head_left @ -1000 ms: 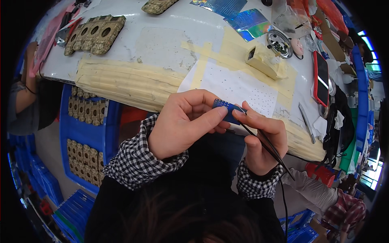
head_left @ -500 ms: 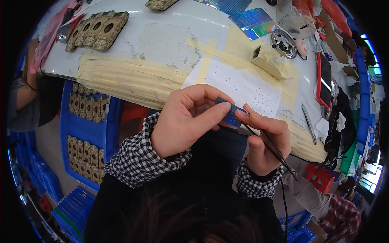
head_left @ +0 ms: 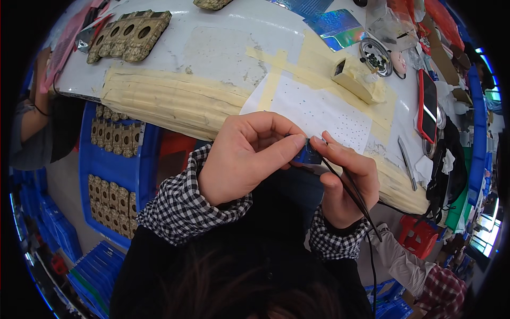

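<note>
My left hand (head_left: 241,159) pinches a small dark-blue flat piece (head_left: 309,156) between thumb and fingers, just in front of the table's padded edge. Close against it on the right is my right hand (head_left: 339,204), its index fingertip almost meeting my left thumb. Black tweezers (head_left: 365,211) lie across the right palm, their joined end sticking out at the lower right. Fingers hide the tweezer tips and part of the blue piece. Beyond both hands lies a white sheet (head_left: 303,106) dotted with tiny dark specks, taped to the table.
Camouflage-patterned shells (head_left: 130,36) lie at the far left; more fill a blue crate (head_left: 114,167) below. A cream block (head_left: 358,85), a round metal dish (head_left: 375,56), a red-cased phone (head_left: 426,106) and a metal tool (head_left: 407,162) are rightward. A black cord (head_left: 374,271) hangs by my right wrist.
My right fingers have come closer to my left thumb. The blue piece has turned and shows darker, and the tweezers' joined end has shifted slightly left.
</note>
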The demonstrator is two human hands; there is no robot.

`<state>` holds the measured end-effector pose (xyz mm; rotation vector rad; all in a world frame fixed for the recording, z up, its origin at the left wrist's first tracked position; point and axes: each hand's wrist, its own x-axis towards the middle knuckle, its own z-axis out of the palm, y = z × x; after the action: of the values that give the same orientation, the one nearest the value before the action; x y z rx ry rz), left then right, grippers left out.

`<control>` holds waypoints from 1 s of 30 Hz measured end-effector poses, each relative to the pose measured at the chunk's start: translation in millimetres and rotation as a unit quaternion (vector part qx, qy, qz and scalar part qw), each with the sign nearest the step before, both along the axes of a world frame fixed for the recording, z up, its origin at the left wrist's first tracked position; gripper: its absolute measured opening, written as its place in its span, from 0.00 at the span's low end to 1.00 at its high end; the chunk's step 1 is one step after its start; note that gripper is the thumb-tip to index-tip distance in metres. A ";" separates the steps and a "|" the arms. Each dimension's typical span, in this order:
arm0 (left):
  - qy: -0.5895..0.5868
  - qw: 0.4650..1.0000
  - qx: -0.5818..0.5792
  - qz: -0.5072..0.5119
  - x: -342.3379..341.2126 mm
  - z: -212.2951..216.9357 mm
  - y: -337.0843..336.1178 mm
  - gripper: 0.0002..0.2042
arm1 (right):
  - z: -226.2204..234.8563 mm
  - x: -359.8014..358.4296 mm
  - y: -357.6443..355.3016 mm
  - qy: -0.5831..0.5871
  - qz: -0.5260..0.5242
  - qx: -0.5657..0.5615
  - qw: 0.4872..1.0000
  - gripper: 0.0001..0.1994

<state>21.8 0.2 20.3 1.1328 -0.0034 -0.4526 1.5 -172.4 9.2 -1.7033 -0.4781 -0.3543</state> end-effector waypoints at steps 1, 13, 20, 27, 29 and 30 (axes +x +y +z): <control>-0.002 1.000 0.004 -0.003 0.0 -0.1 0.4 0.08 | -0.2 0.1 0.3 -0.001 0.000 0.000 1.000 0.17; -0.007 1.000 0.004 -0.003 -0.4 -1.6 0.7 0.07 | 2.3 2.6 -1.1 -0.035 0.000 -0.070 0.997 0.16; -0.013 1.000 0.003 0.000 -1.2 -3.6 -0.1 0.07 | 6.3 1.2 -0.2 -0.022 -0.014 -0.084 0.996 0.14; -0.007 1.000 -0.004 0.004 -0.7 -2.3 -0.2 0.07 | 2.6 0.6 3.4 -0.026 -0.016 -0.058 0.998 0.15; -0.007 1.000 -0.003 0.001 -0.4 -1.4 0.2 0.07 | -2.4 -0.3 5.0 -0.021 -0.021 -0.021 0.999 0.16; -0.006 1.000 -0.003 -0.001 -0.4 -1.3 0.3 0.07 | -4.0 -0.7 5.7 -0.017 -0.024 -0.002 1.000 0.16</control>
<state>21.4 0.4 19.1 1.1295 -0.0168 -0.4468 0.8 -166.7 5.3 -1.7166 -0.4638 -0.4191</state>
